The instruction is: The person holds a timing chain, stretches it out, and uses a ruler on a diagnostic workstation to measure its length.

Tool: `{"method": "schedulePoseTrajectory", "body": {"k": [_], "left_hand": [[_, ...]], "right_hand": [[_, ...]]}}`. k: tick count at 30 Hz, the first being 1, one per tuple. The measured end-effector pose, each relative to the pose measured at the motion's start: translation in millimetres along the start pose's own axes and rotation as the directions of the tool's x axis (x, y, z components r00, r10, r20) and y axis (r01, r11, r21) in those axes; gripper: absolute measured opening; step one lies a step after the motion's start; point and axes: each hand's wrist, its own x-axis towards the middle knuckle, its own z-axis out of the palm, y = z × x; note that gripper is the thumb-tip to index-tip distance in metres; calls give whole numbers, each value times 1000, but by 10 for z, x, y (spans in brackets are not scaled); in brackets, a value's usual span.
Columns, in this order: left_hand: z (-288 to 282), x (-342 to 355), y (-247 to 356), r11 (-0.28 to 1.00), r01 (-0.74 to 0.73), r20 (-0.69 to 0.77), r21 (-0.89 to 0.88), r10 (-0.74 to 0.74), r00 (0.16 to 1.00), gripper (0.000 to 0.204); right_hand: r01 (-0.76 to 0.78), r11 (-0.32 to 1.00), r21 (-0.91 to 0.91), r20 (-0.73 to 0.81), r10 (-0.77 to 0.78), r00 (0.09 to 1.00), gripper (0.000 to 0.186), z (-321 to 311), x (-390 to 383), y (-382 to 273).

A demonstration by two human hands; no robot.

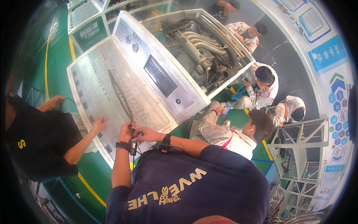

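A long dark chain (119, 95) lies down the sloped white control panel (97, 80) of a training bench. Its near end sits at the panel's front edge, between my hands. My left hand (126, 131) is closed around that end, a black watch on its wrist and a small dark tag hanging below it. From the right, my right hand (147, 134) meets it, fingertips pinching the same end of the chain, and its wrist carries a black band. My navy shirt fills the lower picture.
A person in a black shirt stands at my left, one hand (99, 125) resting on the panel's front edge. A car engine (201, 48) sits in the frame behind the panel. Several people in white uniforms sit on the floor at right, beside a grey metal rack (298, 138).
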Motion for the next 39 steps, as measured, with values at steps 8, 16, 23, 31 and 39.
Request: {"method": "schedulePoseTrajectory", "body": {"k": [8, 16, 23, 31, 39], "left_hand": [[-64, -209, 153, 967, -203, -27, 153, 210, 977, 25], [232, -436, 661, 309, -35, -126, 951, 487, 864, 33], [1002, -1111, 1377, -486, -43, 454, 873, 777, 436, 40], [2315, -2434, 1680, -624, -127, 597, 771, 640, 484, 40], [3278, -3552, 838, -752, -135, 699, 645, 509, 502, 27]], "right_hand": [[-52, 962, 267, -77, 75, 994, 45, -172, -155, 60], [-93, 984, 151, 18, 91, 996, 43, -150, -33, 213], [-63, 978, 197, -19, 68, 997, 37, -186, -145, 319], [129, 990, -58, -310, -141, 940, 64, -426, -310, 207], [375, 648, -663, -453, -746, 489, 92, -84, -140, -754]]}}
